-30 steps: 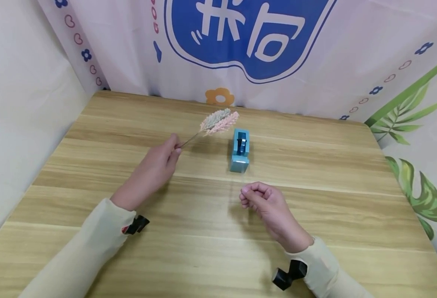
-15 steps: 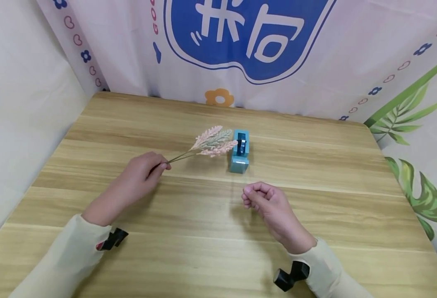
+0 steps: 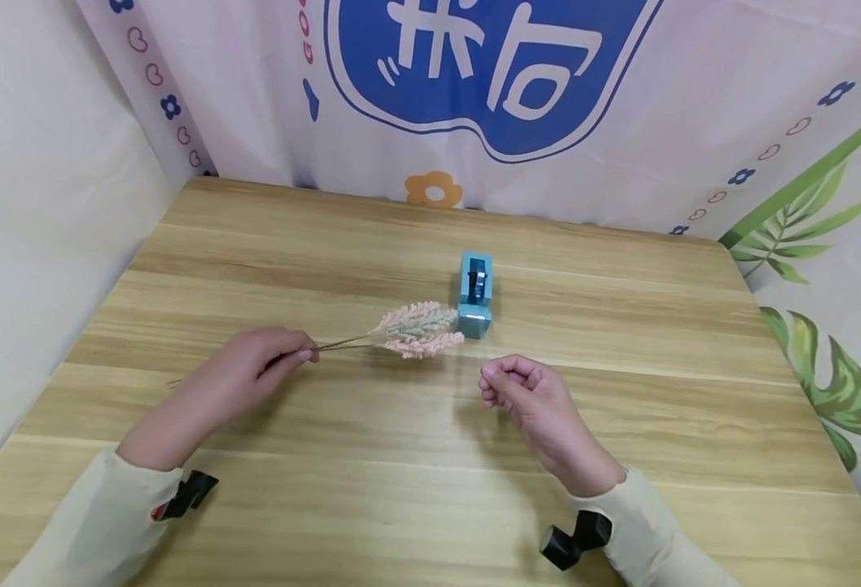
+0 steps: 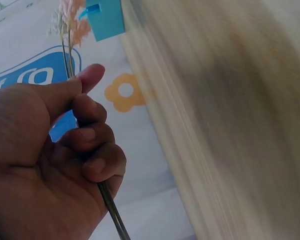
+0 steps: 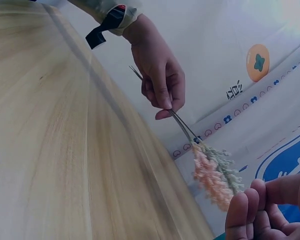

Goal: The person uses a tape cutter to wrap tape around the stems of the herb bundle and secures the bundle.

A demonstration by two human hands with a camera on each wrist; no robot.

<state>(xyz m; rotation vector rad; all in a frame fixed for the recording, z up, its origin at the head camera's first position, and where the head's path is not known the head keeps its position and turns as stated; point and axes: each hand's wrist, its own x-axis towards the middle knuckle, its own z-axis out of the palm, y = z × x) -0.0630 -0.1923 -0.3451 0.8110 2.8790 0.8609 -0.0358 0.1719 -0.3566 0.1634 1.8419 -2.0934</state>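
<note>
My left hand [image 3: 258, 363] grips the thin stems of several artificial flower sprigs [image 3: 419, 328], pink and grey-green. In the left wrist view, the fingers curl round the stems [image 4: 112, 210]. The fluffy heads lie just in front of a blue tape dispenser [image 3: 474, 295], above the table. My right hand [image 3: 536, 412] is in front of the dispenser with thumb and fingertips pinched together. A faint clear strip of tape seems to run from the dispenser to these fingertips; it is hard to make out. The right wrist view shows the flower heads [image 5: 212, 175] near my right fingers [image 5: 237, 215].
A wood-grain table [image 3: 372, 505] lies under both hands. Behind it hangs a printed cloth [image 3: 254, 98] with a blue emblem. A plain white sheet [image 3: 49, 163] borders the left side and a leaf-patterned sheet [image 3: 841, 350] the right.
My left hand has moved left and toward me with the flower sprigs, whose heads have come down from behind the dispenser's left side to its front. The right hand has barely moved.
</note>
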